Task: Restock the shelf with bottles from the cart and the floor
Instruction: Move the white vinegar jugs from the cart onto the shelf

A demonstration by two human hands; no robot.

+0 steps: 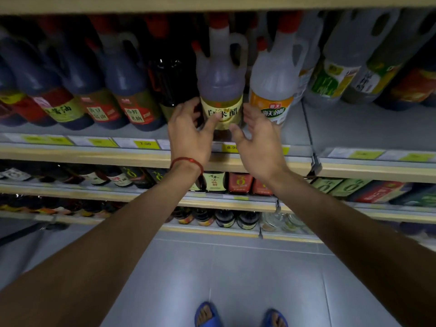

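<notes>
A clear vinegar bottle [221, 90] with a red cap, a moulded handle and a pale yellow label stands upright on the upper shelf [297, 135]. My left hand [188, 131] is at its left side, fingers spread, with the thumb lying across the label. My right hand [257, 138] hovers just right of the bottle with its fingers apart, holding nothing. Whether the left fingers grip the bottle or only touch it is unclear.
Dark soy sauce bottles [127, 90] fill the shelf to the left. A white bottle with an orange label [274, 90] stands immediately right, and more jugs [339, 67] beyond. Lower shelves [217, 182] hold smaller bottles. The grey tiled floor [236, 274] and my blue sandals lie below.
</notes>
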